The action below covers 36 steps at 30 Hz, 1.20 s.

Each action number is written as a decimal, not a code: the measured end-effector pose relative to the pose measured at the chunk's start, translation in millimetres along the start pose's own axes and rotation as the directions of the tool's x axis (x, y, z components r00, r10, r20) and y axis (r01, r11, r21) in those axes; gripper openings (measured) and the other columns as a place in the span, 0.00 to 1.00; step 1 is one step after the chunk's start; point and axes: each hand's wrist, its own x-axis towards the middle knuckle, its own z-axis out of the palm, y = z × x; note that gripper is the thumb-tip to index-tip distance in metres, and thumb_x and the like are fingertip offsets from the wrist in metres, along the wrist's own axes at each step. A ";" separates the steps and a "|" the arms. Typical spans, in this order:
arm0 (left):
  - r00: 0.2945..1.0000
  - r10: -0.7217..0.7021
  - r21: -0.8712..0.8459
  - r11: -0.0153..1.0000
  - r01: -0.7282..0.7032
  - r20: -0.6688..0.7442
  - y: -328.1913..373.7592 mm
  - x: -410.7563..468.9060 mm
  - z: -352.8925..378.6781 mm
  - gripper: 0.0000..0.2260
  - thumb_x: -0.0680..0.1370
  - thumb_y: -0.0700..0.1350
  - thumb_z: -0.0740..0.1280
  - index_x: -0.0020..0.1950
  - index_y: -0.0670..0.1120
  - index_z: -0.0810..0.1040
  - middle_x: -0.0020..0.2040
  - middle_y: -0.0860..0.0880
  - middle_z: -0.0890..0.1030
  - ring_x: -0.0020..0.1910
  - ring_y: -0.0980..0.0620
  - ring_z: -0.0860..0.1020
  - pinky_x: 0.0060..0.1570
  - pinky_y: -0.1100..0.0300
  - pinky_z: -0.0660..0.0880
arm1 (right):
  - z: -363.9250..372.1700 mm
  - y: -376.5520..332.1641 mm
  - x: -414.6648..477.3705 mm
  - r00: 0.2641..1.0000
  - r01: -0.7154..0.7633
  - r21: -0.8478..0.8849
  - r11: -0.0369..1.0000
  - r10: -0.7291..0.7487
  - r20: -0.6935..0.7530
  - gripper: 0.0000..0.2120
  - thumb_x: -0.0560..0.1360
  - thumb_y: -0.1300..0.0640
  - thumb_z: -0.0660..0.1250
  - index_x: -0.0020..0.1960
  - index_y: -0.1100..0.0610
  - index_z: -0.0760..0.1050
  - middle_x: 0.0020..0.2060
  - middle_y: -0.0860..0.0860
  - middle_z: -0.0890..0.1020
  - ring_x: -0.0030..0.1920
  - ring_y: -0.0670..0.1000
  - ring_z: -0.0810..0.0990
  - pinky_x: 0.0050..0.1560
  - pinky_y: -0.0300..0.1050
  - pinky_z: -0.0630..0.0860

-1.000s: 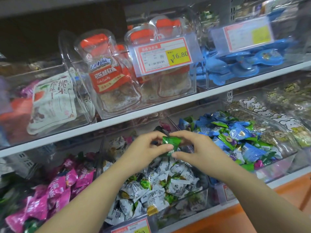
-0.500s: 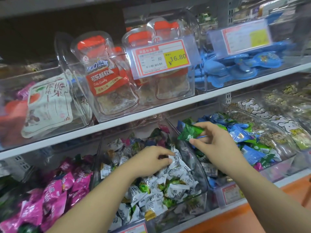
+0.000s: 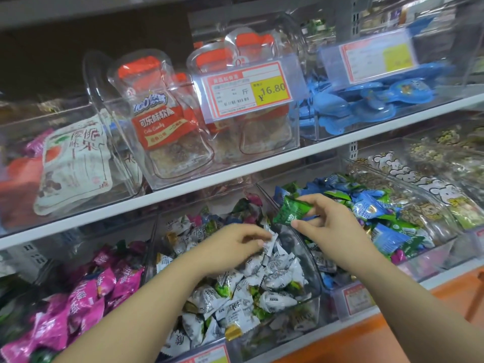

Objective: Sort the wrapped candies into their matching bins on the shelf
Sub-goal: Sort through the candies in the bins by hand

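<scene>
Shop shelving with white metal shelf edges (image 3: 262,171) is filling the view, and rows of clear plastic bins are sitting on two levels.

On the lower level, the right hand (image 3: 337,226) is pinching a small green foil-wrapped candy (image 3: 292,209) between thumb and fingertips. The shiny, crinkled wrapper is carrying white printing and is tilting down to the left. The candy is hanging in the air over the divide between two bins, touching nothing but the fingers.

Beside it, the left hand (image 3: 235,241) is reaching palm-down into the middle clear bin (image 3: 301,334), its curled fingertips nipping the edge of a white wrapped candy (image 3: 271,244) at the top of the pile. That bin is holding mostly white wrappers with green and yellow patches.

Just to the right, a second clear bin (image 3: 429,258) is holding blue and green wrapped candies (image 3: 366,208). Magenta wrapped candies (image 3: 86,305) are lying heaped at the left.

On the upper level, clear bottle-shaped packs with orange-red labels (image 3: 162,121) are standing in a bin behind a red and yellow price tag (image 3: 248,90) reading 16.80. Blue plastic pieces (image 3: 366,103) are filling the bin to their right.
</scene>
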 end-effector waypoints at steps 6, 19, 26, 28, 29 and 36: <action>0.971 -0.083 0.172 0.977 0.123 -0.223 -14.1 35.3 -5.7 0.14 0.81 0.46 0.61 0.66 0.51 0.75 0.63 0.52 0.77 0.53 0.52 0.77 0.48 0.63 0.71 | 0.3 0.8 2.8 1.000 -0.004 0.019 1.000 0.004 0.006 0.16 0.73 0.56 0.71 0.59 0.48 0.73 0.46 0.52 0.78 0.35 0.44 0.80 0.37 0.36 0.74; 0.913 -0.041 0.217 0.966 0.140 -0.406 -13.3 58.1 -0.2 0.04 0.79 0.48 0.65 0.49 0.51 0.78 0.47 0.57 0.74 0.43 0.58 0.72 0.46 0.61 0.70 | -3.0 2.4 5.9 1.000 -0.010 0.079 0.997 0.012 -0.019 0.14 0.73 0.55 0.71 0.55 0.45 0.72 0.40 0.49 0.78 0.31 0.38 0.76 0.33 0.30 0.70; 0.831 -0.195 -0.266 0.962 0.059 -0.520 -7.0 26.8 -12.0 0.03 0.77 0.53 0.66 0.48 0.55 0.76 0.48 0.58 0.79 0.46 0.56 0.78 0.42 0.61 0.71 | -9.7 -10.4 2.9 0.998 0.060 0.090 0.994 -0.060 -0.004 0.11 0.71 0.55 0.73 0.47 0.46 0.72 0.37 0.42 0.80 0.33 0.36 0.77 0.37 0.28 0.70; 0.860 -0.153 -0.252 0.967 0.030 -0.486 -0.3 18.8 -10.3 0.02 0.77 0.53 0.66 0.46 0.56 0.75 0.45 0.57 0.81 0.41 0.57 0.79 0.37 0.62 0.71 | -12.5 -17.6 -0.2 0.991 0.093 0.005 0.996 -0.093 0.094 0.11 0.70 0.54 0.74 0.46 0.46 0.72 0.41 0.42 0.80 0.37 0.36 0.77 0.40 0.30 0.71; 0.872 -0.138 -0.248 0.969 0.020 -0.469 3.8 15.5 -9.6 0.03 0.77 0.53 0.66 0.45 0.56 0.75 0.44 0.57 0.81 0.41 0.58 0.79 0.38 0.62 0.73 | -13.2 -21.3 -2.3 0.983 0.110 -0.040 0.993 -0.103 0.155 0.11 0.70 0.53 0.74 0.46 0.46 0.72 0.42 0.43 0.80 0.37 0.37 0.77 0.41 0.32 0.72; 0.906 -0.159 -0.385 0.923 -0.005 -0.392 15.5 10.3 -8.3 0.04 0.77 0.50 0.67 0.44 0.52 0.75 0.34 0.54 0.83 0.39 0.54 0.84 0.40 0.58 0.71 | -6.6 -25.5 -12.0 0.959 0.164 -0.091 0.982 -0.138 0.248 0.07 0.70 0.56 0.73 0.42 0.48 0.75 0.43 0.44 0.78 0.37 0.35 0.77 0.40 0.28 0.72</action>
